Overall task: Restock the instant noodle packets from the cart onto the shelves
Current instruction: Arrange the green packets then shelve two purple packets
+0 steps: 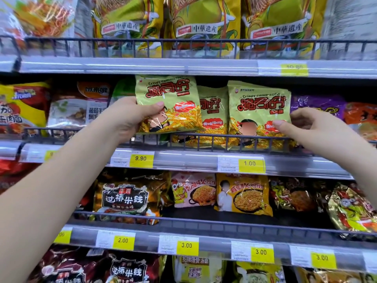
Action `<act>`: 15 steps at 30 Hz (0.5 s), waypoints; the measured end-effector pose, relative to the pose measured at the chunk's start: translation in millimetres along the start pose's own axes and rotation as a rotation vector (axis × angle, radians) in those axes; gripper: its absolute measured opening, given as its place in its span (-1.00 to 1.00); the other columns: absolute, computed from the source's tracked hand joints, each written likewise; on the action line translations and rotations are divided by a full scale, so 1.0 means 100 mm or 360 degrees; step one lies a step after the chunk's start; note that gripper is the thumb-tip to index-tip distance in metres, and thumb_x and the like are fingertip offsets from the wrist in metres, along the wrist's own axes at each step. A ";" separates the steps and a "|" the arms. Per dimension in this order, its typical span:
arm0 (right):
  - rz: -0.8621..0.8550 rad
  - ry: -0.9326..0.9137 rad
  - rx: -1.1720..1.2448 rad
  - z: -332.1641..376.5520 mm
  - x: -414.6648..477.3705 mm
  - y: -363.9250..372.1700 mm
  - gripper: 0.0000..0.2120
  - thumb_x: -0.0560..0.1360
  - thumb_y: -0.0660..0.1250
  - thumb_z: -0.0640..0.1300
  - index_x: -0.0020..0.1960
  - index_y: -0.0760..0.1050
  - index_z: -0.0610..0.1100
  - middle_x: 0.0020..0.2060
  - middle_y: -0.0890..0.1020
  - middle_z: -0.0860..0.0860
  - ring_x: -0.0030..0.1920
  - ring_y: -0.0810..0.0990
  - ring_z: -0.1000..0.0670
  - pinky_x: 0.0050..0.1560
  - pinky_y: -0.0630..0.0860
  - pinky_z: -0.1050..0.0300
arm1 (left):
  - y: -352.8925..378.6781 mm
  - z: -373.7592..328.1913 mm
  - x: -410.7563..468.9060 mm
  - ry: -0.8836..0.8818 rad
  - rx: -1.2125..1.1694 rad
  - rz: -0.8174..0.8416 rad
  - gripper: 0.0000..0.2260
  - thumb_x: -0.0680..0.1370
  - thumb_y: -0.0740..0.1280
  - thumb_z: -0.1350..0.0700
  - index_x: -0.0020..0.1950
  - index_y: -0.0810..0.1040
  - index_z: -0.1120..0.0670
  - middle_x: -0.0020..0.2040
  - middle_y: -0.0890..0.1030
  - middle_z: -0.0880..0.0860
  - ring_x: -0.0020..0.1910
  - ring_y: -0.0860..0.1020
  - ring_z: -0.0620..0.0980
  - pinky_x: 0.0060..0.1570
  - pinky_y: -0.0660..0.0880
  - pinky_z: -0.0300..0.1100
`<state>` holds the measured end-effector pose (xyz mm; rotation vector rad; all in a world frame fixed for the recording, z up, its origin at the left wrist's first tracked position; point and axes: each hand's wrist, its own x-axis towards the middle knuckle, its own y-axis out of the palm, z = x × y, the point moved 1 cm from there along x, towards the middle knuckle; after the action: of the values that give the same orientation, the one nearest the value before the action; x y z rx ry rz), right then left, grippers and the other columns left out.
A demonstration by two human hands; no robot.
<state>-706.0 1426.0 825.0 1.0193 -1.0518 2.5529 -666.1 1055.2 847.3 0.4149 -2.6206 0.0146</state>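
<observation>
My left hand (130,116) grips a light green "Crispy commander" noodle packet (173,99) by its lower left corner and holds it just above the black wire rail (204,137) of the middle shelf. My right hand (308,125) touches the right edge of a second green packet (259,111) that stands upright behind the rail, thumb on its front. A third matching packet (214,111) stands between them, partly covered. The cart is out of sight.
Purple (318,105) and orange packets fill the shelf to the right, yellow and brown ones to the left. The shelf above holds big yellow bags (204,21). Lower shelves carry other noodle packs behind rails, with yellow price tags (252,164) on the shelf edges.
</observation>
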 end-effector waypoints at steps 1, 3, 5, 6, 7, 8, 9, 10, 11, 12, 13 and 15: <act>0.0005 0.0001 0.0008 0.01 -0.01 -0.01 -0.55 0.42 0.37 0.38 0.13 0.48 0.09 -0.05 0.60 0.20 0.10 0.62 -0.02 0.21 0.58 -0.19 | 0.01 -0.01 0.02 -0.0010 0.0025 0.0015 -0.79 0.54 0.44 0.25 0.15 0.59 0.27 -0.01 0.71 0.18 -0.22 0.71 -0.03 -0.16 0.68 -0.17; 0.0010 0.0021 0.0037 0.01 -0.01 -0.01 -0.56 0.43 0.37 0.36 0.12 0.50 0.08 -0.06 0.59 0.22 0.06 0.63 -0.01 0.18 0.59 -0.18 | 0.02 -0.05 0.05 -0.0008 0.0053 0.0032 -0.74 0.53 0.44 0.26 0.20 0.57 0.29 0.02 0.70 0.19 -0.24 0.70 -0.06 -0.21 0.66 -0.23; 0.0010 0.0037 0.0040 0.00 0.00 -0.01 -0.55 0.43 0.37 0.36 0.13 0.51 0.06 -0.02 0.63 0.14 0.03 0.64 0.01 0.18 0.58 -0.12 | 0.06 -0.07 0.08 -0.0015 0.0022 0.0035 -0.66 0.51 0.46 0.26 0.26 0.54 0.29 0.04 0.70 0.20 -0.22 0.72 -0.05 -0.24 0.65 -0.23; 0.0005 0.0036 0.0036 0.00 0.01 0.00 -0.55 0.43 0.36 0.36 0.13 0.52 0.06 0.01 0.65 0.10 0.04 0.63 0.00 0.18 0.57 -0.09 | 0.09 -0.07 0.09 -0.0021 0.0007 0.0039 -0.63 0.50 0.47 0.26 0.28 0.53 0.29 0.06 0.70 0.20 -0.20 0.72 -0.03 -0.24 0.65 -0.21; -0.0001 0.0032 0.0036 0.01 0.01 0.00 -0.55 0.44 0.36 0.36 0.13 0.53 0.06 0.03 0.65 0.08 0.05 0.63 -0.01 0.16 0.54 -0.05 | 0.13 -0.07 0.10 -0.0016 0.0011 0.0055 -0.62 0.50 0.47 0.27 0.29 0.52 0.30 0.06 0.70 0.20 -0.19 0.72 -0.02 -0.24 0.65 -0.21; -0.0002 0.0031 0.0042 0.01 0.01 0.00 -0.56 0.45 0.36 0.35 0.13 0.53 0.05 0.04 0.65 0.07 0.06 0.62 0.00 0.13 0.52 -0.01 | 0.18 -0.06 0.10 0.0007 0.0050 0.0072 -0.63 0.50 0.47 0.28 0.28 0.53 0.29 0.06 0.70 0.20 -0.18 0.72 -0.03 -0.24 0.64 -0.22; -0.0001 0.0029 0.0046 0.02 0.00 -0.01 -0.57 0.46 0.36 0.34 0.13 0.53 0.05 0.04 0.65 0.07 0.06 0.61 0.00 0.10 0.49 0.02 | 0.22 -0.05 0.10 0.0038 0.0115 0.0089 -0.65 0.50 0.47 0.27 0.27 0.55 0.28 0.06 0.71 0.18 -0.16 0.72 -0.04 -0.20 0.64 -0.22; 0.0001 0.0033 0.0047 0.02 0.00 -0.01 -0.58 0.47 0.36 0.32 0.14 0.52 0.05 0.04 0.64 0.07 0.07 0.60 0.00 0.08 0.45 0.04 | 0.25 -0.03 0.10 0.0077 0.0193 0.0096 -0.66 0.50 0.48 0.26 0.26 0.57 0.26 0.07 0.71 0.17 -0.12 0.71 -0.05 -0.14 0.64 -0.21; 0.0004 0.0033 0.0045 0.02 -0.01 -0.01 -0.60 0.48 0.36 0.31 0.14 0.51 0.05 0.04 0.63 0.06 0.08 0.59 0.00 0.08 0.42 0.06 | 0.27 -0.01 0.10 0.0115 0.0259 0.0084 -0.66 0.49 0.50 0.23 0.24 0.59 0.23 0.08 0.72 0.16 -0.08 0.71 -0.04 -0.06 0.63 -0.19; 0.0008 0.0036 0.0050 0.02 -0.02 -0.01 -0.61 0.48 0.36 0.30 0.14 0.50 0.05 0.04 0.62 0.06 0.08 0.58 0.00 0.07 0.41 0.07 | 0.28 0.01 0.09 0.0150 0.0323 0.0061 -0.68 0.48 0.52 0.20 0.21 0.60 0.19 0.07 0.72 0.13 -0.05 0.71 -0.04 0.02 0.63 -0.15; 0.0012 0.0037 0.0052 0.02 -0.03 -0.01 -0.60 0.48 0.36 0.30 0.15 0.50 0.05 0.04 0.62 0.06 0.09 0.58 0.00 0.05 0.42 0.08 | 0.28 0.02 0.08 0.0192 0.0398 0.0031 -0.69 0.47 0.54 0.17 0.18 0.61 0.15 0.05 0.73 0.09 -0.04 0.71 -0.05 0.07 0.62 -0.13; 0.0015 0.0044 0.0046 0.02 -0.04 -0.01 -0.58 0.48 0.36 0.31 0.17 0.51 0.05 0.04 0.62 0.06 0.08 0.60 -0.01 0.01 0.45 0.07 | 0.29 0.03 0.02 0.0324 0.0684 -0.0059 -0.73 0.47 0.55 0.05 0.11 0.62 0.07 -0.03 0.71 -0.03 -0.06 0.68 -0.11 0.04 0.61 -0.21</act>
<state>-701.6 1425.8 823.9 0.9857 -1.0179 2.5892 -677.5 1081.7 847.5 0.5731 -2.3978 0.5842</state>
